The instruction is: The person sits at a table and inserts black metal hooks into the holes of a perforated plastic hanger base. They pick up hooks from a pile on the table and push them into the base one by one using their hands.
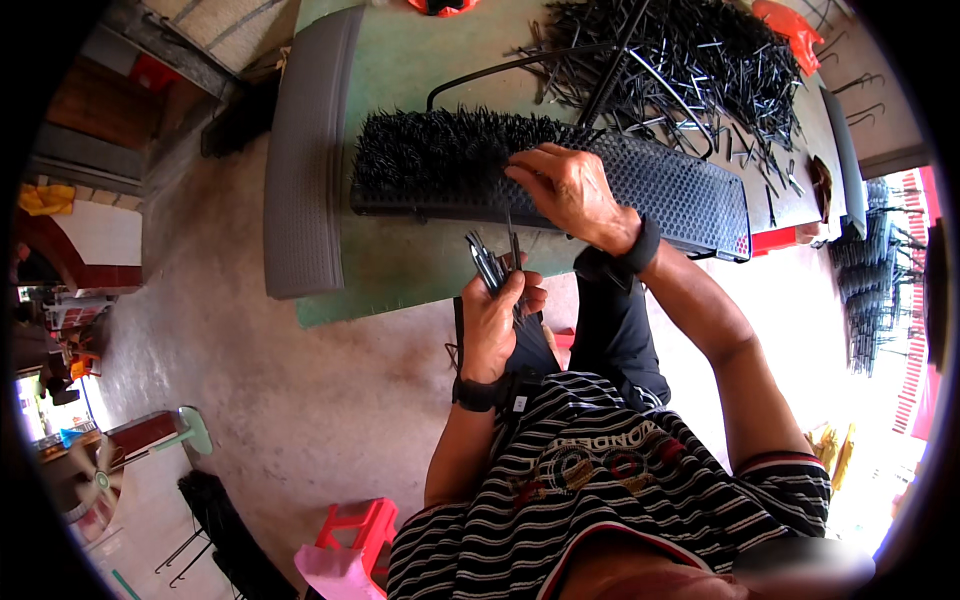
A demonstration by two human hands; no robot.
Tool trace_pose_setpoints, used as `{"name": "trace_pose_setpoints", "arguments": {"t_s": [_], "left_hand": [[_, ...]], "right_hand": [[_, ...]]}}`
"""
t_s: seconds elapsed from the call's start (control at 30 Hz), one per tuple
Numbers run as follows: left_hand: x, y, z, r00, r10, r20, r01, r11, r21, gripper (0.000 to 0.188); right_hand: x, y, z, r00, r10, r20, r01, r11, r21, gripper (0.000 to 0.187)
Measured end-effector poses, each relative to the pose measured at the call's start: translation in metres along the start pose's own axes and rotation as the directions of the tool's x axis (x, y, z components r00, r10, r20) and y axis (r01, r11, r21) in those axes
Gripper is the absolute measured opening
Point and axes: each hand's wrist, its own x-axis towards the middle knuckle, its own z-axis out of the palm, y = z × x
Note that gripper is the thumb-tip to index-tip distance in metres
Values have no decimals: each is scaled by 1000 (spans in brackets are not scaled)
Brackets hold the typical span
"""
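In front of me on the table lies a long black perforated board (670, 195). Dense black bristle tufts (430, 155) fill its left part, while bare holes show on the right. My left hand (495, 315), below the board's front edge, is closed round a bundle of thin black strips (487, 262) whose ends stick up. Over the border between tufts and bare holes, my right hand (570, 190) is bent down with thumb and fingertips pinched together. What lies in that pinch is too dark and small to make out. Dark bands circle both wrists.
A big heap of loose black strips (700, 70) covers the far right of the green table (390, 270). Bent black rods (520, 68) cross above the board. Grey stacked sheets (310, 160) stand along the left edge. A red stool (365, 530) is behind me, left.
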Motion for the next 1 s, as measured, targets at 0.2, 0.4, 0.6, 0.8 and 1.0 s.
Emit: {"name": "trace_pose_setpoints", "arguments": {"t_s": [0.2, 0.4, 0.6, 0.8, 1.0], "left_hand": [[1, 2, 8, 994, -75, 85, 78, 997, -25, 26], [2, 0, 10, 984, -97, 147, 84, 992, 95, 26], [4, -6, 9, 981, -97, 166, 94, 995, 25, 26], [8, -11, 0, 990, -78, 115, 66, 993, 103, 26], [7, -9, 0, 994, -96, 53, 91, 992, 93, 25]], "right_hand": [[-17, 1, -8, 902, 124, 413, -222, 955, 197, 11], [-14, -1, -8, 867, 179, 464, -316, 919, 236, 14], [-16, 7, 1, 769, 341, 541, -603, 668, 436, 18], [-5, -5, -6, 792, 559, 244, -538, 452, 711, 12], [-1, -10, 4, 914, 392, -108, -290, 815, 502, 12]]}}
